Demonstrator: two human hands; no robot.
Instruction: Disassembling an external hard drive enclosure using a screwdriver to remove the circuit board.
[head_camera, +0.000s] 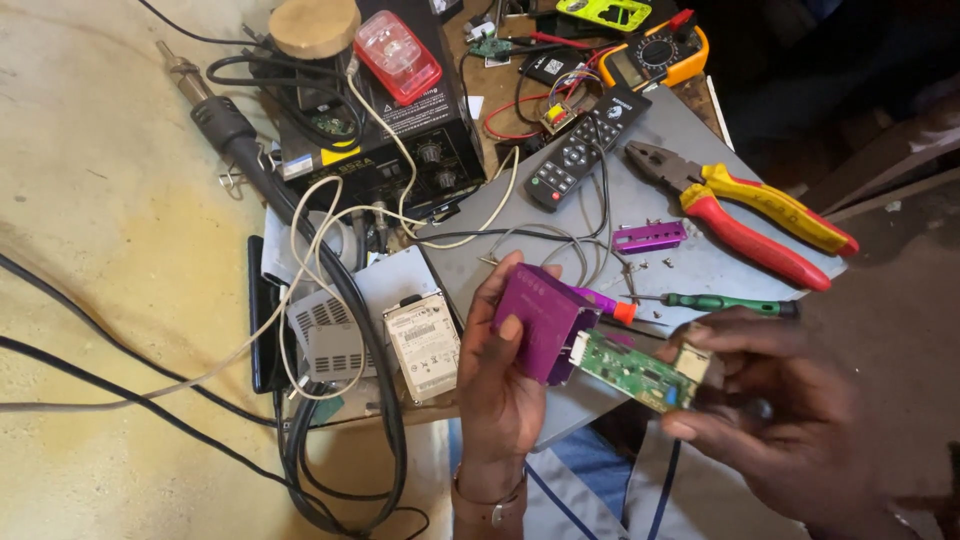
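Note:
My left hand (503, 375) grips a small purple metal case (540, 320) by its side. A green circuit board (634, 370) sticks out of the case's open end toward the right. My right hand (775, 410) pinches the board's far end, by a pale metal connector (692, 362). Both hands hover above a grey sheet (690, 200) on the bench. A purple end plate (649, 237) lies on that sheet behind the hands, with small screws (655, 266) beside it.
Red-and-yellow pliers (755, 215), a green-handled screwdriver (720, 303), a black remote (585, 147) and an orange multimeter (655, 55) lie around. A black rework station (400, 130) with its hot-air wand (215, 115), a bare hard drive (423, 345) and tangled cables (330, 330) crowd the left.

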